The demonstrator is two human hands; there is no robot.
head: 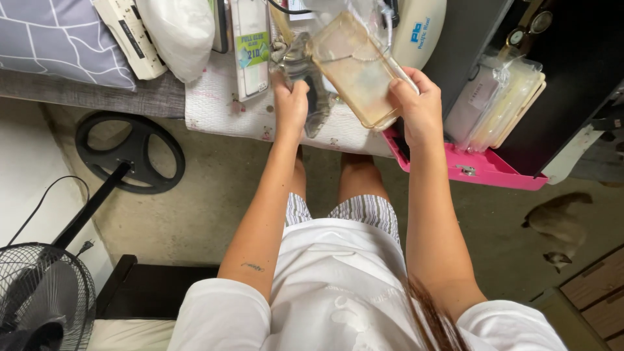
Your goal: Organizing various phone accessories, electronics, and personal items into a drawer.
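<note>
Right hand (419, 104) grip closed on glossy clear yellowed phone case (354, 68); left hand (290, 104) clasps crinkly plastic wrapper (296, 58).

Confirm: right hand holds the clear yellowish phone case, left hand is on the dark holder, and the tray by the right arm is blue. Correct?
One error: the tray by the right arm is pink, not blue, as the head view shows. The right hand does hold the clear yellowish phone case, and the left hand is on the dark holder.
</note>
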